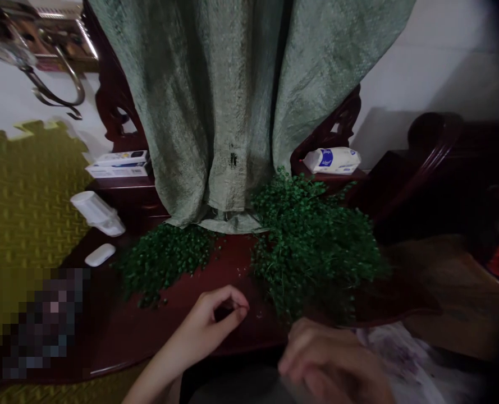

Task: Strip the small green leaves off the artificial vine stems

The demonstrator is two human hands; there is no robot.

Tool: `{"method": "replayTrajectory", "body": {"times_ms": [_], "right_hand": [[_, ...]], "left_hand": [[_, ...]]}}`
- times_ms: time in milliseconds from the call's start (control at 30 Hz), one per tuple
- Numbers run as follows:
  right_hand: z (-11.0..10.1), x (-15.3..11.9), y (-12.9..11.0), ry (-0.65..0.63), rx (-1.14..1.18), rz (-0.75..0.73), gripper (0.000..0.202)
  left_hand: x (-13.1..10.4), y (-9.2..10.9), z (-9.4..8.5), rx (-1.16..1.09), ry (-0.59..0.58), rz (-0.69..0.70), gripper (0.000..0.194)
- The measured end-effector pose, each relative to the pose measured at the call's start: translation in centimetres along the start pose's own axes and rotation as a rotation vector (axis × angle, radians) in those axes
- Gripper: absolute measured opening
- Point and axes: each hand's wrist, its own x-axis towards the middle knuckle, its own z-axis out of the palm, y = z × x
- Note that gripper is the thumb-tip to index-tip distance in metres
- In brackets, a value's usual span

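My left hand (213, 317) is over the front of the dark red tabletop (228, 269), its thumb and forefinger pinched together. Whatever they hold, if anything, is too small to make out. Low on the right, my right hand (333, 359) is slightly blurred, with its fingers curled in; their contents are hidden. Just beyond it lies a large, tangled heap of green sprigs (312, 241) with small round heads. A lower pile of small round green pieces (169, 255) is on the left. Between the piles, a few tiny bits are scattered on the wood.
A large grey-green woven sack (232, 112) rises behind the piles, its edge resting on the table. At left are a white plastic container (97, 213), a white oval item (100, 255) and boxes (118, 164). A white-and-blue packet (333, 160) sits back right.
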Motion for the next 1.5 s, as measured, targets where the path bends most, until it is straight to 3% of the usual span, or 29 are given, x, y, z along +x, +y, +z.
{"method": "replayTrajectory", "body": {"times_ms": [100, 167, 333, 467, 667, 833, 1033, 1167, 1500], "right_hand": [[0.5, 2.0, 1.8, 0.149, -0.164, 0.152, 0.012], [1.2, 2.1, 3.3, 0.149, -0.230, 0.186, 0.011], [2.7, 1.0, 6.7, 0.141, -0.406, 0.079, 0.026], [2.8, 0.8, 8.3, 0.220, -0.543, 0.071, 0.030], [3.6, 1.0, 9.4, 0.287, -0.673, 0.107, 0.023], [4.0, 1.5, 9.6, 0.327, -0.624, 0.055, 0.024], [4.2, 2.2, 9.4, 0.412, -0.532, -0.005, 0.017], [4.4, 2.3, 9.5, 0.479, -0.459, 0.012, 0.019], [4.9, 2.8, 9.6, 0.516, -0.483, 0.082, 0.007]], "left_hand": [[1.6, -2.5, 1.4, 0.189, 0.124, 0.001, 0.009], [2.4, -3.5, 2.0, 0.307, 0.157, 0.001, 0.013], [3.6, -3.8, 3.7, 0.448, 0.070, -0.005, 0.023], [4.3, -3.7, 4.9, 0.542, 0.124, -0.005, 0.015], [4.5, -4.1, 4.6, 0.330, 0.149, 0.009, 0.022], [4.5, -4.7, 4.2, 0.127, 0.132, 0.024, 0.021], [4.2, -4.5, 4.3, 0.085, 0.139, 0.053, 0.023], [4.3, -4.0, 4.2, 0.083, 0.062, 0.070, 0.021], [5.6, -3.9, 5.9, -0.094, 0.172, -0.156, 0.019]]}}
